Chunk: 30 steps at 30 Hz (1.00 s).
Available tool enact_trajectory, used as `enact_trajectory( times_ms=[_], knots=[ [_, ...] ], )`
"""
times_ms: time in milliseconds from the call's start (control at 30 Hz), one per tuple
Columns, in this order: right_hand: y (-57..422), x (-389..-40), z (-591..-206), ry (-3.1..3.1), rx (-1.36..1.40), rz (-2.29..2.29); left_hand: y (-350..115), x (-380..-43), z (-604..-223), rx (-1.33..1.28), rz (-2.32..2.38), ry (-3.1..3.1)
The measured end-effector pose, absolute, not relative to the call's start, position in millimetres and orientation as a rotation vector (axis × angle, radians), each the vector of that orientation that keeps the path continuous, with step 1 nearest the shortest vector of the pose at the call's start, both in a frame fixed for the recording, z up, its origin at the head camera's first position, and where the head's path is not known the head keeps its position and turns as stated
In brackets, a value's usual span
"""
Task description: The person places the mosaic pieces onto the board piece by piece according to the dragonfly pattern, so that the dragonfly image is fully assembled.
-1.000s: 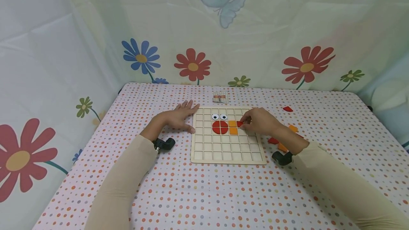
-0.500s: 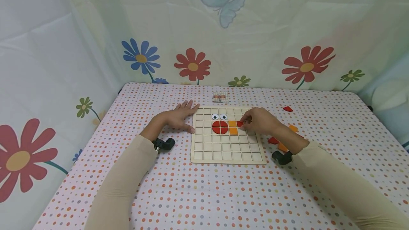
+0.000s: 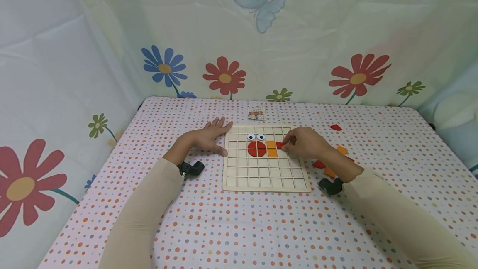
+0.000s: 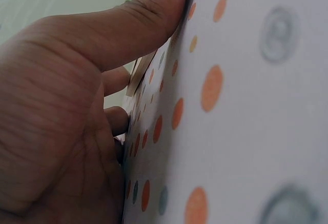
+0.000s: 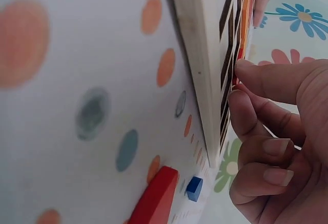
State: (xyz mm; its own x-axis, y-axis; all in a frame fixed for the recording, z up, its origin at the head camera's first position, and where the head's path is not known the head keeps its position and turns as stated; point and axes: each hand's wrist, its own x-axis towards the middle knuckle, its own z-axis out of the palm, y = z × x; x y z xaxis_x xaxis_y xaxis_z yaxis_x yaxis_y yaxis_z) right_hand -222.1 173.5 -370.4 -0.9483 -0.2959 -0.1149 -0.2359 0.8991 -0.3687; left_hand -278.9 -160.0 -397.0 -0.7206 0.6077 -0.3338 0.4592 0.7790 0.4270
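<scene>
A wooden grid board (image 3: 254, 182) lies flat on the dotted table. Two eye tiles (image 3: 251, 137) sit in it above a red disc (image 3: 252, 146) made of quarter tiles, with orange square tiles (image 3: 272, 152) to the right. Beside the upper orange square, my right hand (image 3: 308, 142) pinches a red tile (image 3: 279, 145) between thumb and index finger, down at the board. Its fingertips cover part of that tile, also in the right wrist view. My left hand (image 3: 209, 138) rests at the board's left edge, fingers spread, thumb and index fingertips at the rim.
Loose red tiles (image 3: 319, 164) and orange tiles (image 3: 330, 172) lie right of the board, partly under my right forearm. Another red tile (image 3: 336, 127) is farther back. A small picture card (image 3: 257, 113) stands behind the board. The right wrist view shows a blue piece (image 5: 195, 188) on the table.
My right hand has shifted very slightly to the right, and a little more of the red tile shows. The left hand stays in place.
</scene>
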Motion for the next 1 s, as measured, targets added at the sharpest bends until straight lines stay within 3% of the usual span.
enact_trajectory(
  times_ms=[500,1000],
  knots=[
    [174,-219,-367,2.884,-0.402,-0.550,-161,-279,-397,0.802,0.443,2.504],
    [218,-181,-357,2.855,-0.351,-0.579,-160,-277,-396,0.810,0.450,2.503]
  ],
)
